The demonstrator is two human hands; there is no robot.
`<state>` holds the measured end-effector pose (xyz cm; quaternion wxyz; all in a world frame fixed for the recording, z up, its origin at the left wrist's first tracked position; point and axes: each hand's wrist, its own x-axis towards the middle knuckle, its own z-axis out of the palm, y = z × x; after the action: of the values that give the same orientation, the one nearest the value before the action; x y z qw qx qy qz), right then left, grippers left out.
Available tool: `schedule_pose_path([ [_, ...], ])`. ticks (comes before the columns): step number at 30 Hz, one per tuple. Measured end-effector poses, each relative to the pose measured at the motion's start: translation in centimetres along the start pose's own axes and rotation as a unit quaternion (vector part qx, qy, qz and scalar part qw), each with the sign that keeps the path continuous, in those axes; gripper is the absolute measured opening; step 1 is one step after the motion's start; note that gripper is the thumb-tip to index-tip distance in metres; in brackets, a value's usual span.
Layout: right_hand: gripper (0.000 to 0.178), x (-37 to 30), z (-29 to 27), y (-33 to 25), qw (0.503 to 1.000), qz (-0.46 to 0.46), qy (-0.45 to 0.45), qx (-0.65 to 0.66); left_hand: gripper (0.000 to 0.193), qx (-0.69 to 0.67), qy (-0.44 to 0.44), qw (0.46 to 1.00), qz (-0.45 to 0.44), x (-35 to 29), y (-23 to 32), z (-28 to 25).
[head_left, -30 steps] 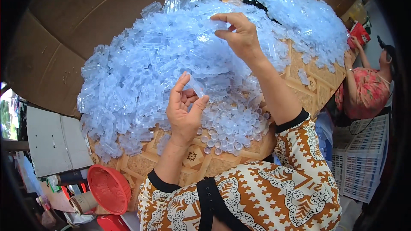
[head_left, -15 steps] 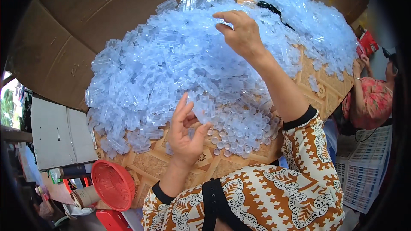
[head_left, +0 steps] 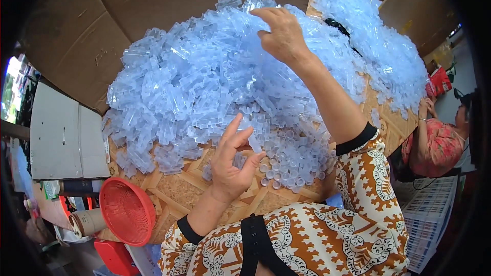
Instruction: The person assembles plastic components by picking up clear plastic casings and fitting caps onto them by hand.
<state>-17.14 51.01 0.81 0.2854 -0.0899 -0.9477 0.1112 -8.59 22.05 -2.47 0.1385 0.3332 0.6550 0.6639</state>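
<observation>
My left hand [head_left: 232, 166] is raised over the near edge of the table, thumb and fingers closed around a small clear plastic tube [head_left: 254, 142]. Behind it rises a big heap of clear, bluish plastic pieces [head_left: 174, 82], many of them flat and oblong. My right hand [head_left: 281, 33] reaches over the upper part of this heap, thumb apart from the bent forefinger, with nothing visible between them. Whether its fingertips touch the heap I cannot tell. Small round clear caps [head_left: 291, 166] lie in a loose cluster right of my left hand.
A red plastic basket [head_left: 128, 212] stands tilted at the lower left, near a grey-white board [head_left: 66, 133]. Brown cardboard [head_left: 169, 0] walls the heap's far side. A second clear heap [head_left: 378, 51] spreads at the far right, where another person [head_left: 434, 145] sits by the table.
The whole view has shifted a little. My left hand is slightly farther right in the picture, and the clear tube in it shows more plainly. My right hand stays over the heap.
</observation>
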Motion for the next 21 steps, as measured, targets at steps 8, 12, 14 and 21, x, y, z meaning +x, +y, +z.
schedule_pose_path([
  [8,0.062,3.5,1.0,-2.1,0.969,-0.018,-0.222,-0.102,0.052,-0.017,0.008,1.0,-0.009,-0.1,0.0,0.3],
  [12,0.056,1.8,0.1,-0.6,0.995,0.007,-0.08,0.052,0.058,0.021,-0.006,1.0,0.007,-0.1,-0.3,-0.1],
  [14,0.054,0.8,-0.1,-0.3,0.996,-0.07,-0.01,0.048,0.058,0.018,-0.003,1.0,0.0,-0.1,-0.4,-0.2],
  [21,0.028,-2.6,-2.0,-2.3,0.994,-0.107,0.0,0.033,0.058,0.028,-0.003,1.0,-0.007,-0.2,-0.4,-0.3],
])
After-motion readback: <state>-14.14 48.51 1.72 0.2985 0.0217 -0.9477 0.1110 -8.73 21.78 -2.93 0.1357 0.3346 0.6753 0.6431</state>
